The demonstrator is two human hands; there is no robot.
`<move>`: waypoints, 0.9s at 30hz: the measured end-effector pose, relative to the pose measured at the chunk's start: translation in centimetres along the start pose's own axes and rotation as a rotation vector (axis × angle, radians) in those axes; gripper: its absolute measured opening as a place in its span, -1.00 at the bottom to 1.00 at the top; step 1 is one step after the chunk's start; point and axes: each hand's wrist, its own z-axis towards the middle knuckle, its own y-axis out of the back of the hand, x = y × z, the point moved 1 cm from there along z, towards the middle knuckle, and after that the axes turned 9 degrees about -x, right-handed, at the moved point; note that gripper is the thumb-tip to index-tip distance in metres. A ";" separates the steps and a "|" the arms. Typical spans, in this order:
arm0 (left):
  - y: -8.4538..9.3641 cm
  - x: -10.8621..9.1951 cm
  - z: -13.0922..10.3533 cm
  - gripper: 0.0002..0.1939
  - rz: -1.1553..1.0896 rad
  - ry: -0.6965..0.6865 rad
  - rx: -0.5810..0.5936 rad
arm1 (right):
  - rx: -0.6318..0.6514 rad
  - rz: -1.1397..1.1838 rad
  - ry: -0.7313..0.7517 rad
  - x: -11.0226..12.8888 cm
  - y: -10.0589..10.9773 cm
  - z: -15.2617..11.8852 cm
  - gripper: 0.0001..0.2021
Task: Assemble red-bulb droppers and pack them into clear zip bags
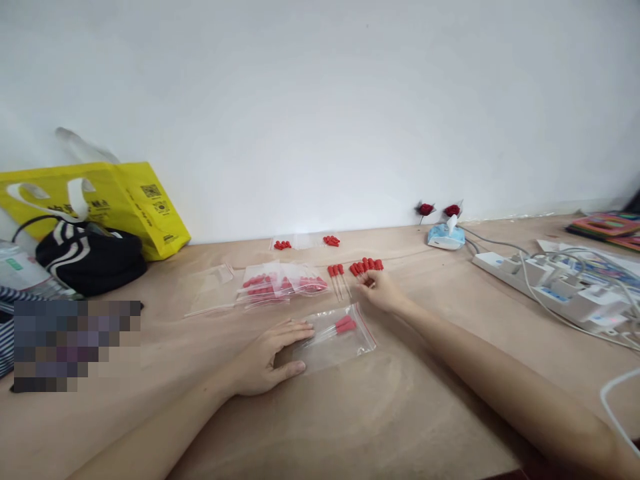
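My left hand [270,357] lies open on the table, its fingertips on the left edge of a clear zip bag [320,357]. Inside that bag are glass droppers [345,325] with red rubber bulbs. Farther right, my right hand [381,291] has its fingers curled closed over the stems of a fanned group of red-bulbed droppers [367,265]. Those stems are mostly hidden by the hand. Just left of it, a few loose droppers [337,280] lie side by side, bulbs pointing away from me.
Zip bags with red-bulbed droppers [270,285] and flat clear bags [207,290] lie left. Small bagged red bulbs [283,245] are by the wall. A power strip [545,283] with cables and a wipes pack [445,237] stand right; a yellow bag [155,220] and black pouch [95,260] left.
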 end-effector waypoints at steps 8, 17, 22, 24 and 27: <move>-0.4 0.5 -0.5 -0.53 -0.002 -0.028 0.012 | -0.016 -0.250 -0.102 2.5 -3.8 4.2 -0.68; -0.5 0.5 -0.7 -0.81 -0.044 -0.075 0.010 | -0.047 -0.274 -0.088 3.3 -2.9 3.9 -0.55; -0.8 1.0 -0.6 -0.77 -0.044 -0.068 -0.072 | -0.173 -0.007 0.101 2.3 1.1 1.5 -0.34; -0.9 1.2 -0.6 -0.74 -0.021 -0.051 -0.088 | -0.205 0.220 0.105 1.3 2.0 -0.1 -0.30; -0.9 1.2 -0.6 -0.69 0.002 -0.024 -0.112 | -0.161 0.494 0.010 -0.1 2.0 -2.7 -0.28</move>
